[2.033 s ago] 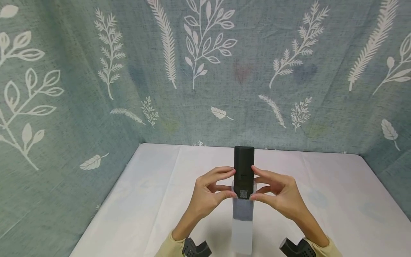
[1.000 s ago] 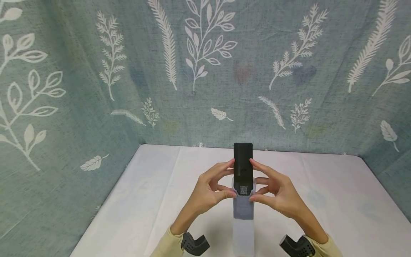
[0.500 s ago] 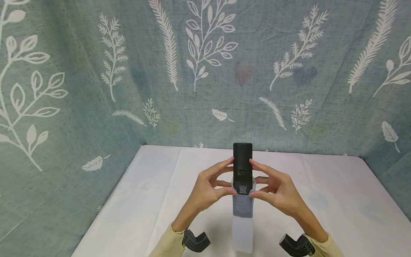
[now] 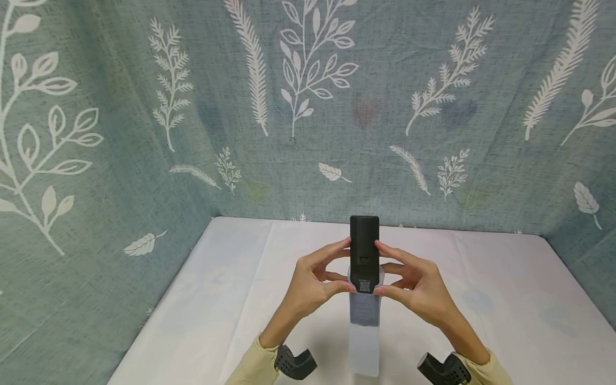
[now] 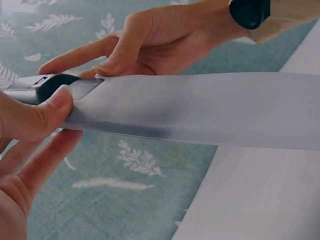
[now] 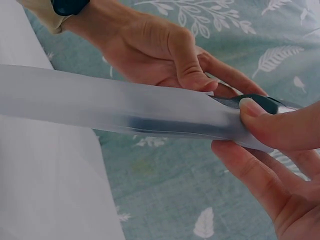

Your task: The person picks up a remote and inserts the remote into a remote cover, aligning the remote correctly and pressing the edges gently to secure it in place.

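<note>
A black remote control (image 4: 364,246) points away from me, a small printed code near its close end. That end sits in the mouth of a long frosted plastic sleeve (image 4: 364,347), and a dark stretch shows through the film. My left hand (image 4: 312,286) pinches the left edge of the mouth between thumb and fingers, its forefinger against the remote's side. Opposite, my right hand (image 4: 415,286) pinches the right edge the same way. In the left wrist view the sleeve (image 5: 225,107) stretches off to the right; the right wrist view shows the sleeve (image 6: 75,100) running off to the left.
A white-covered table (image 4: 269,299) lies beneath the hands. Grey-green cloth (image 4: 298,160) printed with white leaves hangs behind it and at both sides. A black camera (image 4: 294,363) is on the left wrist, and another black camera (image 4: 444,369) is on the right.
Since two seconds ago both forefingers have shifted a little farther up the remote, which sits slightly higher in the head view. The sleeve's near end has swung. Both hands keep their grip.
</note>
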Tool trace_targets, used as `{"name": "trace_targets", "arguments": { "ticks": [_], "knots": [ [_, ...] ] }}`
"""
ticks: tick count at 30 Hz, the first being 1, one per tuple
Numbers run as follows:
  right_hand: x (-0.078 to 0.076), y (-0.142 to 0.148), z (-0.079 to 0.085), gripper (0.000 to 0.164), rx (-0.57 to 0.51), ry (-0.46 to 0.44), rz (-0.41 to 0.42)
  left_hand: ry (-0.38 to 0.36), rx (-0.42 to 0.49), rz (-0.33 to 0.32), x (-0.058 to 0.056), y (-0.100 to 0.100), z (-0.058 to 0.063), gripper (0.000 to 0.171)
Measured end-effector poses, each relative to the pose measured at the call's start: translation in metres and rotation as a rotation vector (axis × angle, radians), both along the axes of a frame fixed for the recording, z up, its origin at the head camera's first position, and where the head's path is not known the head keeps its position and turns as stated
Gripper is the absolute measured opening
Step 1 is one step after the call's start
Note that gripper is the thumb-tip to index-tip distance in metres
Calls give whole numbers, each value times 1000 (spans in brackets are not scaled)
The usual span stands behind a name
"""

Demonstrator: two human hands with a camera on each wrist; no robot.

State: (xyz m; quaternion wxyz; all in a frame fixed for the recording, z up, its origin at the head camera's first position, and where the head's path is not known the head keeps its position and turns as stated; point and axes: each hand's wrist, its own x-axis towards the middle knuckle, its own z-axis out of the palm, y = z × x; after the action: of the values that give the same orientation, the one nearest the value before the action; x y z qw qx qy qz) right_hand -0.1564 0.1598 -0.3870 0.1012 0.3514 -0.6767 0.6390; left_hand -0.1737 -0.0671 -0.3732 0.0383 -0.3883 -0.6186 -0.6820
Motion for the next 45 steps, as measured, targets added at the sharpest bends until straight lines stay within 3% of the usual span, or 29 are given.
{"name": "trace_targets", "arguments": {
  "ticks": [9, 16, 27, 36, 45],
  "knots": [
    [2, 0, 1, 74, 10, 0, -18, 4, 1, 22, 3, 0, 2, 72],
    [2, -1, 2, 73, 15, 9, -33, 2, 15, 22, -9, 0, -17, 76],
    [1, 0, 4, 74, -1, 27, -19, 104, 40, 15, -8, 3, -15, 78],
    [3, 2, 4, 78, 164, 95, -117, 65, -8, 54, -5, 0, -16, 78],
    [5, 4, 8, 79, 321, 135, -207, 63, -68, 99, 8, 1, 2, 74]
  ]
}}
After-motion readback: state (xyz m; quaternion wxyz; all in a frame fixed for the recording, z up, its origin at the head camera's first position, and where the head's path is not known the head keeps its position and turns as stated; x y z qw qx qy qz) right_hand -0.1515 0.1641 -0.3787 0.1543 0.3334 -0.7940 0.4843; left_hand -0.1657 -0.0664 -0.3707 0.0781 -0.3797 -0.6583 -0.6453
